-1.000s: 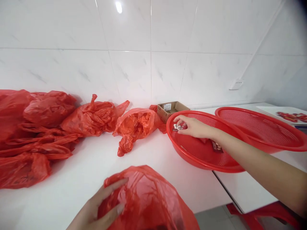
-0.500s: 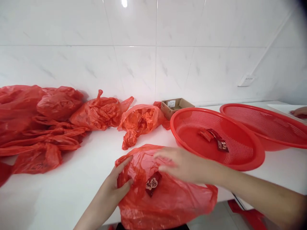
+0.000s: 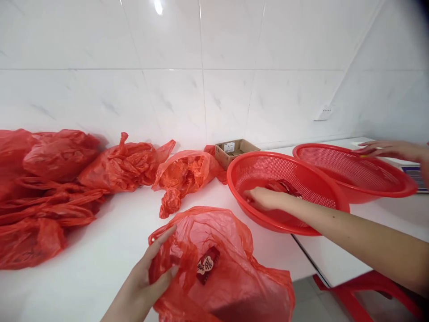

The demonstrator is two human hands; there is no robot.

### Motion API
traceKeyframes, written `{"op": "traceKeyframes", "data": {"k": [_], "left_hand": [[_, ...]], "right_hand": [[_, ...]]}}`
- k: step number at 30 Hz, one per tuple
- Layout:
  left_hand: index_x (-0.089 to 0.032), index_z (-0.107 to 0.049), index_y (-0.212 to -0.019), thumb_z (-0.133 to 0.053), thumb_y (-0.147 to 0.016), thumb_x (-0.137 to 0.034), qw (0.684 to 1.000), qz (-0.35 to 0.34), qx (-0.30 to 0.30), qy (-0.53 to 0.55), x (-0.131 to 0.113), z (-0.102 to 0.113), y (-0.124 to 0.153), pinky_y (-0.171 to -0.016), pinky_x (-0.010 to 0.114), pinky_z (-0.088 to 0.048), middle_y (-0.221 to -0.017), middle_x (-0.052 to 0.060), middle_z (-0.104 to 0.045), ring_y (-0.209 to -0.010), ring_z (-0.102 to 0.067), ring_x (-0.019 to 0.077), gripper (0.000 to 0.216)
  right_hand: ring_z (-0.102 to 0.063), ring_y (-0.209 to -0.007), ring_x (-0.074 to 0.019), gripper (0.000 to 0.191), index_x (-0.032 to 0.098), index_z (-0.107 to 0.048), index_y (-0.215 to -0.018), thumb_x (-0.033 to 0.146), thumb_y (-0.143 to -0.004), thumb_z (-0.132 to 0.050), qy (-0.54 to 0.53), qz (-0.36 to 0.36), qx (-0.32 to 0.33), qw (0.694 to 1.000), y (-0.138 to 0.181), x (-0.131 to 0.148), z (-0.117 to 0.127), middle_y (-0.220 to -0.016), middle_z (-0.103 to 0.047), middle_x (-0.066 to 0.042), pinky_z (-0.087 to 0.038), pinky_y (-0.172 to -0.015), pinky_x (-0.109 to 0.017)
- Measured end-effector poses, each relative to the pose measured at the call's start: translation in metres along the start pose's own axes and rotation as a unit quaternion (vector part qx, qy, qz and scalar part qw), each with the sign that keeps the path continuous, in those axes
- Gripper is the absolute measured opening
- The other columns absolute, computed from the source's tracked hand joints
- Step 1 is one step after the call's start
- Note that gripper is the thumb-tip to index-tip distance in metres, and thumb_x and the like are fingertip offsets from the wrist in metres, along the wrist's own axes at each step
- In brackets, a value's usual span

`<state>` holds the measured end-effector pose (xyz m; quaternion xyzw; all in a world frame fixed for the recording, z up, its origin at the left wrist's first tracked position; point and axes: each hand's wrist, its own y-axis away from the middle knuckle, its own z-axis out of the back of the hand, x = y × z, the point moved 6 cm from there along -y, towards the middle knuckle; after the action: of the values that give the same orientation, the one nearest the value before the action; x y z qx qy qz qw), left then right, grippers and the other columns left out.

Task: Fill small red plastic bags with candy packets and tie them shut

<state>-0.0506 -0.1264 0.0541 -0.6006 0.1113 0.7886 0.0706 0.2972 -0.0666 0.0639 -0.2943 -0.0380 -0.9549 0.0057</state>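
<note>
My left hand (image 3: 147,279) grips the edge of a red plastic bag (image 3: 234,277) at the front of the white counter, holding its mouth open. A small red packet (image 3: 207,264) with white print lies inside the bag. My right hand (image 3: 263,198) reaches into the near red mesh basket (image 3: 321,197), fingers curled down near the basket floor; whether it holds anything is hidden. Small red packets (image 3: 284,185) lie in the basket just behind that hand.
Several crumpled red bags (image 3: 50,188) are heaped along the tiled wall at left, one open bag (image 3: 186,172) in the middle. A small cardboard box (image 3: 236,150) stands behind the basket. A second red basket (image 3: 355,172) overlaps at right, where another person's hand (image 3: 389,149) rests.
My right hand moved from over the bag into the near basket. Another person's hand came further into view at far right. My left hand stays on the bag.
</note>
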Motion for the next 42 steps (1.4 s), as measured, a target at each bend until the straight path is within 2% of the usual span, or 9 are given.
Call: {"op": "traceKeyframes", "data": {"k": [4, 7, 15, 19, 22, 25, 33, 37, 42], "left_hand": [[-0.027, -0.047, -0.14, -0.068, -0.074, -0.05, 1.0, 0.016, 0.005, 0.011, 0.001, 0.001, -0.002, -0.108, 0.042, -0.039, -0.142, 0.005, -0.052, -0.13, -0.047, 0.0305, 0.073], [-0.027, -0.041, -0.143, -0.066, -0.076, -0.049, 0.999, 0.022, 0.022, 0.025, 0.0, -0.001, -0.002, -0.104, 0.043, -0.044, -0.143, 0.006, -0.05, -0.127, -0.051, 0.0306, 0.075], [-0.029, -0.04, -0.144, -0.065, -0.08, -0.039, 0.999, -0.022, 0.028, 0.011, -0.01, -0.006, -0.006, -0.114, 0.042, -0.03, -0.153, 0.003, -0.037, -0.141, -0.032, 0.0281, 0.069], [-0.026, -0.037, -0.146, -0.064, -0.081, -0.034, 0.999, -0.031, 0.032, 0.023, -0.012, -0.007, -0.011, -0.117, 0.041, -0.025, -0.154, 0.005, -0.034, -0.143, -0.028, 0.0271, 0.071], [-0.025, -0.03, -0.149, -0.063, -0.082, -0.032, 0.997, -0.024, 0.04, 0.053, -0.012, -0.01, -0.012, -0.114, 0.04, -0.031, -0.154, 0.008, -0.033, -0.14, -0.033, 0.0277, 0.075], [-0.026, -0.028, -0.15, -0.062, -0.082, -0.031, 0.997, -0.022, 0.043, 0.066, -0.013, -0.013, -0.012, -0.113, 0.039, -0.033, -0.155, 0.008, -0.032, -0.14, -0.034, 0.027, 0.076], [-0.024, -0.036, -0.146, -0.064, -0.079, -0.03, 0.998, -0.026, 0.026, 0.043, -0.01, -0.01, -0.011, -0.116, 0.038, -0.027, -0.153, 0.005, -0.035, -0.142, -0.029, 0.0265, 0.073], [-0.026, -0.037, -0.146, -0.063, -0.079, -0.03, 0.999, -0.026, 0.032, 0.013, -0.005, -0.009, -0.01, -0.116, 0.038, -0.026, -0.153, 0.004, -0.036, -0.142, -0.03, 0.0269, 0.072], [-0.028, -0.036, -0.146, -0.061, -0.081, -0.029, 0.999, -0.027, 0.028, -0.033, 0.003, -0.009, -0.005, -0.116, 0.04, -0.026, -0.152, 0.004, -0.037, -0.14, -0.032, 0.0272, 0.07]], "right_hand": [[-0.069, -0.078, -0.0197, 0.021, 0.019, -0.064, -0.092, 0.038, -0.084, -0.062, -0.236, -0.052, 0.092, 0.966, 0.006, 0.017, 0.023, -0.097, -0.072, -0.011, -0.058, -0.07, -0.034], [-0.07, -0.085, -0.0199, 0.032, 0.015, -0.064, -0.1, 0.044, -0.09, -0.053, -0.384, -0.006, 0.135, 0.913, 0.023, 0.05, 0.037, -0.104, -0.071, -0.013, -0.059, -0.073, -0.032], [-0.071, -0.082, -0.0195, 0.039, 0.014, -0.067, -0.109, 0.04, -0.096, -0.041, -0.445, 0.051, 0.249, 0.859, 0.065, 0.132, 0.006, -0.103, -0.072, -0.012, -0.059, -0.07, -0.032], [-0.072, -0.077, -0.0155, 0.032, 0.021, -0.063, -0.12, 0.031, -0.096, -0.044, -0.379, 0.108, 0.233, 0.889, 0.071, 0.154, -0.022, -0.094, -0.073, -0.005, -0.06, -0.071, -0.03], [-0.07, -0.094, -0.0167, 0.032, 0.025, -0.063, -0.121, 0.02, -0.093, -0.047, -0.233, 0.176, 0.095, 0.952, 0.07, 0.156, -0.037, -0.108, -0.071, -0.003, -0.057, -0.086, -0.035], [-0.061, -0.114, -0.0204, 0.045, 0.024, -0.055, -0.131, 0.009, -0.09, -0.045, -0.099, 0.252, -0.005, 0.963, 0.072, 0.151, -0.054, -0.125, -0.064, -0.005, -0.051, -0.098, -0.04], [-0.05, -0.128, -0.0205, 0.057, 0.031, -0.051, -0.135, 0.005, -0.084, -0.046, 0.017, 0.274, 0.055, 0.96, 0.069, 0.12, -0.065, -0.139, -0.053, -0.002, -0.045, -0.106, -0.042], [-0.057, -0.119, -0.0209, 0.043, 0.027, -0.059, -0.126, 0.01, -0.089, -0.045, 0.061, 0.273, 0.05, 0.959, 0.075, 0.124, -0.057, -0.129, -0.061, -0.003, -0.047, -0.102, -0.043], [-0.062, -0.104, -0.0269, 0.029, 0.02, -0.063, -0.118, 0.028, -0.091, -0.053, 0.133, 0.207, 0.007, 0.969, 0.069, 0.121, -0.084, -0.113, -0.066, -0.011, -0.052, -0.086, -0.044]]}}
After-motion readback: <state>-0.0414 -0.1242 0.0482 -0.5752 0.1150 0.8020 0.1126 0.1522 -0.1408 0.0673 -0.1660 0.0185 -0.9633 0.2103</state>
